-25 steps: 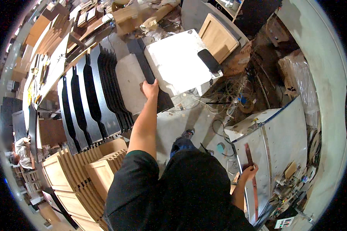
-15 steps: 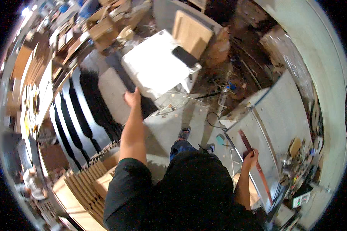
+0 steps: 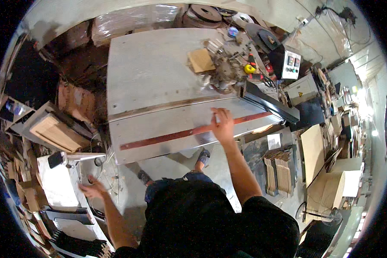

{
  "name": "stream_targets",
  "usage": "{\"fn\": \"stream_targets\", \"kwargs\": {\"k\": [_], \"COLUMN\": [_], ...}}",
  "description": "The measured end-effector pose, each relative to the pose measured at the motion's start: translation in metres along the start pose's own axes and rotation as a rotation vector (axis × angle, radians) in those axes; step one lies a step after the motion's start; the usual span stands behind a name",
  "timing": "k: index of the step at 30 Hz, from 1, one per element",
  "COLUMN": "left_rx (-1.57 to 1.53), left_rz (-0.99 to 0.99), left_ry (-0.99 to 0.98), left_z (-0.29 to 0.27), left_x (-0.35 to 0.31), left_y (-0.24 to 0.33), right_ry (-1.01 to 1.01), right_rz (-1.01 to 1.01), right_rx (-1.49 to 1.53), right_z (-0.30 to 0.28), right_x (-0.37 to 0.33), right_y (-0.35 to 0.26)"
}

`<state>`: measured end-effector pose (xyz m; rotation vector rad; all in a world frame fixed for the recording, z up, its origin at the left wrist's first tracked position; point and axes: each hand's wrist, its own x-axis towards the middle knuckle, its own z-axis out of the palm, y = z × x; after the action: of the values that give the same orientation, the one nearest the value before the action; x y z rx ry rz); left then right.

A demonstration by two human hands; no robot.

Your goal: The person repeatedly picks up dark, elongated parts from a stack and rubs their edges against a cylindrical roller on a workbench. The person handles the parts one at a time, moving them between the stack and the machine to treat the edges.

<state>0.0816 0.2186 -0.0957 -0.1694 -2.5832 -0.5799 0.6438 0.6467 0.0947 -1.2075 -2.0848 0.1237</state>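
Note:
A long dark red strip [image 3: 167,139] lies along the front part of a grey metal-topped bench [image 3: 146,81]. My right hand [image 3: 223,124] is over the strip, right of its middle, fingers bent and somewhat apart; it covers a short stretch of the strip. I see no grip around it. Down at the left, my left hand [image 3: 94,188] hangs with fingers spread and nothing in them. Closest to it is a white-topped table [image 3: 58,182] with a dark flat object [image 3: 56,159] on its corner.
A dark metal guide [image 3: 268,103] crosses the bench's right end, near a control box [image 3: 290,64], a yellow tape measure [image 3: 249,69] and a square board piece [image 3: 201,60]. Stacked slotted wooden pieces [image 3: 279,174] stand at right. Black-edged panels [image 3: 77,243] lie lower left. Cables trail on the floor.
My view has swung right, so the bench now lies ahead. My left hand has come away from the panels beside the white table. My right hand is farther along the strip.

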Motion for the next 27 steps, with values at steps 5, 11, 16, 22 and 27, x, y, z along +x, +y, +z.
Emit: {"fn": "stream_targets", "kwargs": {"k": [5,11,16,22,27], "left_rx": [-0.512,-0.573,-0.275,-0.158,-0.228], "left_rz": [0.435,0.678,0.906,0.931,0.979], "left_ry": [-0.366,-0.649,-0.711,-0.665,-0.663], "left_z": [-0.049,-0.063,-0.101,-0.115,-0.116], "left_x": [-0.18,-0.353,-0.434,-0.435,-0.435], "left_y": [0.284,0.508,0.588,0.591,0.594], "right_ry": [0.066,0.115,0.107,-0.074,-0.037], "right_rz": [0.108,0.304,0.519,0.729,0.742], "right_rx": [-0.362,-0.326,-0.156,-0.141,-0.278], "right_z": [-0.128,-0.199,-0.225,-0.22,-0.211], "right_x": [0.028,0.09,0.179,0.255,0.257], "right_y": [0.164,0.369,0.501,0.525,0.542]}}
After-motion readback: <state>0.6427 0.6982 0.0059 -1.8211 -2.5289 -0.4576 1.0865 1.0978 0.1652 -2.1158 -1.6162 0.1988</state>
